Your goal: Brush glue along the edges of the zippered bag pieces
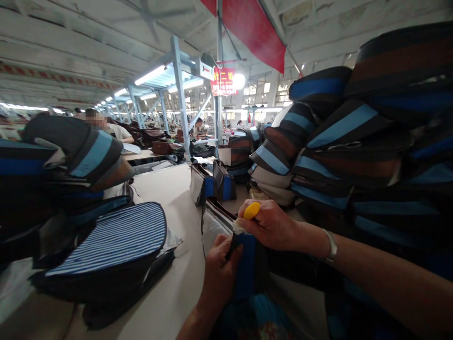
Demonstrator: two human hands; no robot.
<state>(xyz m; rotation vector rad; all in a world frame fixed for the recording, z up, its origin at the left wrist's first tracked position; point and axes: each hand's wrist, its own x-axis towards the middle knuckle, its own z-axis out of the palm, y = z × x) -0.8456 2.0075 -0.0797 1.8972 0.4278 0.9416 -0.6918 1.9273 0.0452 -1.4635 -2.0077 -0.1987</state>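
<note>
My left hand (220, 271) grips the edge of a black bag panel with a blue strip (247, 264), thumb pressed on its top corner. My right hand (271, 224) is closed around a small tool with a yellow handle (251, 210), its working end held against that same corner. A silver bracelet (331, 245) sits on my right wrist. Both hands meet at the lower middle of the head view, just above the table. The tool's tip is hidden by my fingers.
A beige worktable (170, 198) runs away from me. Stacked black, blue and brown bag pieces tower at the right (354, 141) and left (53, 170). A striped-lined piece (116, 238) lies at the left. Another person sits at the far left.
</note>
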